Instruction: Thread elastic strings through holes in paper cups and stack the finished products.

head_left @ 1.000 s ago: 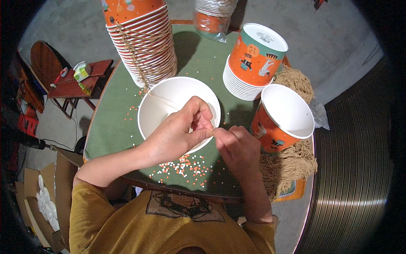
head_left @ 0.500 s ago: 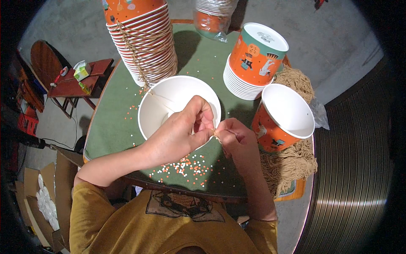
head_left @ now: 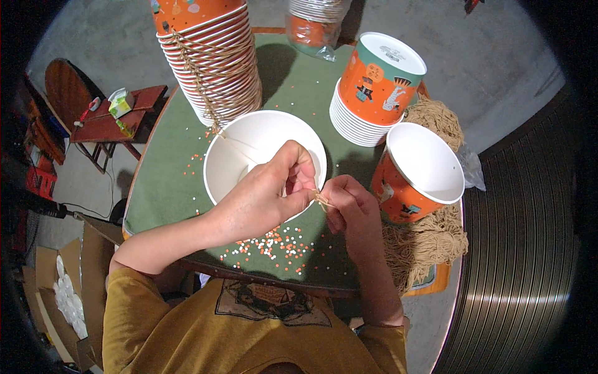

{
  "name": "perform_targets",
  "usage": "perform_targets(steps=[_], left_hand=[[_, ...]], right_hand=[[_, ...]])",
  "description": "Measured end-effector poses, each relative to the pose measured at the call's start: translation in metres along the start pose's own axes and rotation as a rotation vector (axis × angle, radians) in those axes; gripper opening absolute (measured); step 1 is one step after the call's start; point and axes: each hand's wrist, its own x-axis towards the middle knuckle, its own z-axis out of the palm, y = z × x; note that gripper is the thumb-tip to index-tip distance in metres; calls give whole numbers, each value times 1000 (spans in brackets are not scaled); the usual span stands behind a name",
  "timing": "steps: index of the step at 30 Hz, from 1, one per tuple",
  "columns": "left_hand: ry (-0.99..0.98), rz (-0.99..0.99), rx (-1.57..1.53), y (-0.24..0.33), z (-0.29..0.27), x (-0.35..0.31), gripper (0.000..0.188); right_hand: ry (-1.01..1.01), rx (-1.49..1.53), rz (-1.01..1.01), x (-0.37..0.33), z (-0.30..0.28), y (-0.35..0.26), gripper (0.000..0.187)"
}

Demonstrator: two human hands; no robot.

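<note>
Over the near rim of a white-lined paper bucket [head_left: 225, 156], my left hand [head_left: 265, 190] is closed in a pinch on tan twine [head_left: 320, 199]. My right hand [head_left: 355, 212] sits just beside it, fingers curled and closed at the same short twine end; the fingertips partly hide the grip. A thin strand runs from the bucket's far left rim down its inside toward my left hand. That strand joins the twine loops hanging along a tall stack of nested orange buckets [head_left: 215, 75] at the far left.
Small orange and white dots [head_left: 274, 246] lie scattered on the green table [head_left: 168, 209]. At the right stand an upside-down bucket stack [head_left: 374, 84], an open orange bucket [head_left: 405, 199] and tan twine bundles [head_left: 430, 240]. A bagged bucket stack [head_left: 314, 28] is behind; a cardboard box [head_left: 93, 262] stands left.
My right hand has shifted slightly to the right and its fingers have loosened a little, so more of the twine end shows between the hands. My left hand stays in place.
</note>
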Motion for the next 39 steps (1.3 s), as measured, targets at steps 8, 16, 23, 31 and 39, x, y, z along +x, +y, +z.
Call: perform_targets(steps=[8, 16, 23, 31, 39], left_hand=[[8, 17, 7, -4, 2, 1, 22], [-97, 47, 147, 4, 2, -2, 21], [16, 253, 457, 1, -1, -5, 14], [44, 323, 530, 5, -1, -11, 10], [117, 393, 641, 3, 4, -13, 11]], right_hand=[[210, -548, -617, 1, 10, 23, 12], [155, -232, -282, -1, 12, 13, 10], [174, -226, -342, -9, 1, 21, 9], [196, -420, -404, -19, 2, 33, 10], [189, -947, -852, -22, 15, 44, 17]])
